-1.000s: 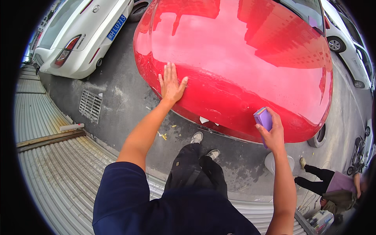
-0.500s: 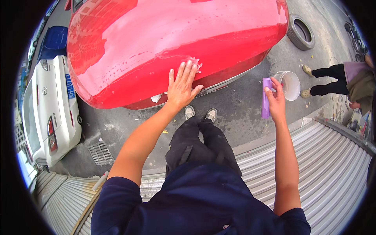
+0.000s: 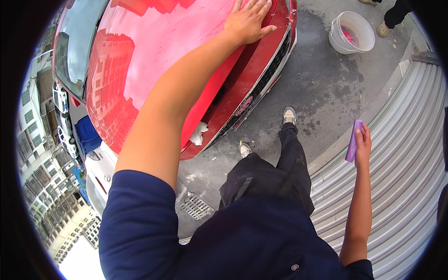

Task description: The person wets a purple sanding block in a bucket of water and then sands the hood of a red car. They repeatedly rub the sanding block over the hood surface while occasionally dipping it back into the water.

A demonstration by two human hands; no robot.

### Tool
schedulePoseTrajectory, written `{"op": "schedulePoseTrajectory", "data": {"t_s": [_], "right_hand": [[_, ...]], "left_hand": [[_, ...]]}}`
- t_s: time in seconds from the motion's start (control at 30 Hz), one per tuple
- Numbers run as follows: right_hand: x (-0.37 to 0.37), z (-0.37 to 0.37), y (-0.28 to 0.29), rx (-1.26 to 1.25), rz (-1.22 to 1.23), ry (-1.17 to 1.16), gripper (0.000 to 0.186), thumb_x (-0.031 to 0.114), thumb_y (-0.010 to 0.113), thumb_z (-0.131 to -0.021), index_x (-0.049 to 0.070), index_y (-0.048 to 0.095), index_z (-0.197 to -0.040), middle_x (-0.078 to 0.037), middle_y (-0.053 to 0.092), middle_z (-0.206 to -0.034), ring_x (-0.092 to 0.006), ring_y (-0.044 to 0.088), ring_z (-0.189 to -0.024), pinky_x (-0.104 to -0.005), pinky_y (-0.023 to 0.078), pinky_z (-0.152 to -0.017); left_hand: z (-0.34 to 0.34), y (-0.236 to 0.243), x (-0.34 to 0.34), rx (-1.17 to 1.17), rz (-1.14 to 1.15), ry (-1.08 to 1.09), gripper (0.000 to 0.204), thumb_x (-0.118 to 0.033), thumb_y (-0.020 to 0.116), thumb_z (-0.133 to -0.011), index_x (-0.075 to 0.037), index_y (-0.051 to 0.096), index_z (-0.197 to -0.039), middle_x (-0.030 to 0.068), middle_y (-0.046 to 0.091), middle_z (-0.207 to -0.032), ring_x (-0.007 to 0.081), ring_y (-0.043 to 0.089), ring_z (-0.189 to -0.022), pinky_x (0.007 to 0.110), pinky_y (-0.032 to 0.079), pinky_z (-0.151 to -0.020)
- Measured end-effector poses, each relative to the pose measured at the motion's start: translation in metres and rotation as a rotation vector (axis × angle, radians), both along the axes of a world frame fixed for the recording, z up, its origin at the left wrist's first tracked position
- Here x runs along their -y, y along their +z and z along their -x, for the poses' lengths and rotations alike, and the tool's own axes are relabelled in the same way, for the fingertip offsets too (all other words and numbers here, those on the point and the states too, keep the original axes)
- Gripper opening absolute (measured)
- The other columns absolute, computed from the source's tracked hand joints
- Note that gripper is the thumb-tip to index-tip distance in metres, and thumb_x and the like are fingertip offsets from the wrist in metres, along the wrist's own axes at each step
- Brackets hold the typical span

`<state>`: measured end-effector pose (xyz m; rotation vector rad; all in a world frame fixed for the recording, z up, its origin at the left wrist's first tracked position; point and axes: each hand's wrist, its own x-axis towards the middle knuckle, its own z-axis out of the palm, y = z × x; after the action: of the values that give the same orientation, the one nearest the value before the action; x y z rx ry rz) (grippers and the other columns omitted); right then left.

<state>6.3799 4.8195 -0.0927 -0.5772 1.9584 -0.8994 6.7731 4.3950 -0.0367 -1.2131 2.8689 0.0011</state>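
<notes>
My left hand (image 3: 250,21) lies palm down on the front of a red car's hood (image 3: 196,39), its fingers stretched out and partly cut off by the top edge of the view. Small droplets dot the glossy hood. Away from the car, at the right, my right hand (image 3: 363,144) is closed round a flat purple bar (image 3: 353,141), shaped like a squeegee and held upright at a slight tilt. A crumpled white cloth or paper (image 3: 199,134) is tucked at the hood's edge, beside the front grille.
A white bucket (image 3: 351,33) with something pink inside stands on the damp pavement at the far right. Another person's leg and shoe (image 3: 383,30) show beyond it. Ribbed metal sheeting (image 3: 396,186) curves along the right. A drain grate (image 3: 196,206) and a white car (image 3: 96,177) are at the left.
My view has turned and I have stepped rightward along the car's front. My left hand has slid farther along the hood. My right hand, still holding the purple bar, is lower and farther right.
</notes>
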Motion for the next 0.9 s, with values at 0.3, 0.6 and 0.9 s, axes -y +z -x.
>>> {"op": "schedulePoseTrajectory", "data": {"t_s": [0.3,0.6,0.9], "right_hand": [[0.035,-0.154,0.036,-0.033,0.160,0.156,0.057,0.032,0.071,-0.108,0.009,0.056,-0.158,-0.015,0.066,-0.144,-0.0191,0.062,-0.126,-0.0345,0.049,-0.108],[-0.038,-0.447,0.091,-0.086,0.276,0.196,0.055,0.030,0.074,-0.107,0.009,0.059,-0.156,-0.014,0.066,-0.143,-0.0164,0.066,-0.112,-0.0331,0.055,-0.099],[-0.118,-0.579,0.047,-0.095,0.323,0.084,0.056,0.037,0.083,-0.099,0.007,0.060,-0.140,-0.014,0.066,-0.136,-0.0197,0.066,-0.102,-0.0369,0.055,-0.087]], "left_hand": [[-0.163,0.017,-0.162,0.159,-0.029,-0.185,0.087,-0.067,0.045,-0.109,-0.013,0.027,-0.175,0.0041,0.023,-0.183,0.0231,0.016,-0.170,0.053,0.015,-0.137],[-0.418,0.027,-0.354,0.097,-0.164,-0.376,0.083,-0.056,0.054,-0.108,-0.015,0.029,-0.175,-0.0006,0.024,-0.183,0.0201,0.016,-0.170,0.056,0.014,-0.137],[-0.561,0.036,-0.398,0.125,-0.174,-0.250,0.084,-0.066,0.055,-0.105,-0.028,0.031,-0.175,0.0024,0.027,-0.182,0.0274,0.021,-0.169,0.063,0.012,-0.135]]}}
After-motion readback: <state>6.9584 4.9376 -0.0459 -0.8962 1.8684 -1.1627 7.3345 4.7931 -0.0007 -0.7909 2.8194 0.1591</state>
